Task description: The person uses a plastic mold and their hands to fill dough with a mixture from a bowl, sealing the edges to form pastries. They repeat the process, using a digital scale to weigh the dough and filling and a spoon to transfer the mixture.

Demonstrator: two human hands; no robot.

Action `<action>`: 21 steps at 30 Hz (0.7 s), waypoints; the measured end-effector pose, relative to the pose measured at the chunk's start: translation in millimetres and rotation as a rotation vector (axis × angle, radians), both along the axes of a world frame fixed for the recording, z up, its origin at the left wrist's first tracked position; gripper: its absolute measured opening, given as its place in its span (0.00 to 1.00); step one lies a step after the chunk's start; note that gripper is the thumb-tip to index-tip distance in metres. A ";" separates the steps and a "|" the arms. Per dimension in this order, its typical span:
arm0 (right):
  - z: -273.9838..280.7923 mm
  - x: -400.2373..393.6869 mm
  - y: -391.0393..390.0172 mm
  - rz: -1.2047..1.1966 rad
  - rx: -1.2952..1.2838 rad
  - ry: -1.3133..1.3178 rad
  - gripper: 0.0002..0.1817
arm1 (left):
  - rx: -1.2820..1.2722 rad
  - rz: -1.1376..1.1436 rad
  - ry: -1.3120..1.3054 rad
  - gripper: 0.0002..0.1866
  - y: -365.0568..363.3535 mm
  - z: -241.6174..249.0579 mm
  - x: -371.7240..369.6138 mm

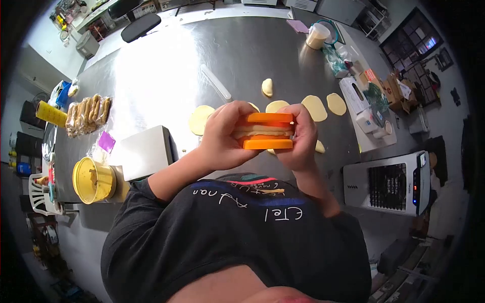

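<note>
An orange dough press (268, 144) is held between my two hands, above the near side of the table. Pale dough (262, 132) sits between its two folded halves and shows along the open edge. My left hand (225, 139) wraps around the left end of the press, and my right hand (301, 139) grips the right end. Flat dough rounds lie just beyond my hands, one (200, 120) on the left and others (314, 108) on the right. A folded dough piece (267, 87) rests farther back. Some rounds are partly hidden behind my hands.
On the steel table (252, 45) are a translucent rolling pin (215, 82), a flat silver box (144, 153), a yellow tub (93, 181) and bagged rolls (88, 115). A pitcher (317, 38) stands at the far right. An air cooler (386, 183) is to the right.
</note>
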State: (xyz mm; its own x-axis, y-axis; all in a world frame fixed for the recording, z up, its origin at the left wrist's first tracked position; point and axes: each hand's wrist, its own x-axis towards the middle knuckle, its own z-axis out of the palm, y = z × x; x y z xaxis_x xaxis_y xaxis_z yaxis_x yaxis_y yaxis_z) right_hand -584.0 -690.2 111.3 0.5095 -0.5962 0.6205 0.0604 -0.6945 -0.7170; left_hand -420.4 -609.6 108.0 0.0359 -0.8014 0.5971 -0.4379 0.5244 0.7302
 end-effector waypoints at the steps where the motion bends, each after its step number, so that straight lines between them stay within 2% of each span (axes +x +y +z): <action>1: -0.4 0.5 0.0 -0.016 -0.007 -0.033 0.24 | -0.038 0.044 0.020 0.28 -0.5 -0.8 -2.3; 5: -1.1 -1.6 -0.4 -0.051 -0.019 -0.019 0.25 | 0.033 -0.071 -0.044 0.26 4.1 -1.4 3.1; 7: 7.8 -4.0 -3.0 -0.063 -0.160 0.062 0.25 | -0.023 -0.186 0.214 0.27 -1.8 -14.5 1.0; 8: 7.0 -5.4 -4.7 -0.080 -0.159 0.056 0.25 | -0.020 -0.203 0.207 0.27 -5.8 -21.5 -1.3; 10: 1.5 -5.1 -10.2 -0.009 0.021 -0.112 0.23 | -0.094 -0.282 0.604 0.28 -13.6 -29.8 -4.0; 11: -6.0 -8.8 -14.5 0.042 0.021 -0.136 0.25 | 0.026 -0.303 0.702 0.30 -8.6 -30.9 -0.7; 12: -12.0 -9.1 -16.8 0.040 0.020 -0.141 0.25 | 0.071 -0.236 0.655 0.27 -8.8 -20.7 -5.9; 14: -22.0 -6.5 -17.7 -0.005 -0.026 -0.149 0.25 | 0.114 -0.068 0.195 0.27 -10.0 -27.2 8.8; 15: -23.9 -4.9 -19.0 0.003 -0.019 -0.147 0.25 | 0.205 -0.043 0.175 0.26 -8.3 -24.1 9.7; 17: -26.9 -1.5 -22.5 -0.021 -0.242 -0.057 0.25 | 0.213 -0.018 0.135 0.25 -6.1 -20.3 9.2; 21: -30.7 6.2 -16.6 -0.015 -0.252 -0.129 0.21 | 0.249 0.007 0.081 0.26 1.0 -18.9 13.0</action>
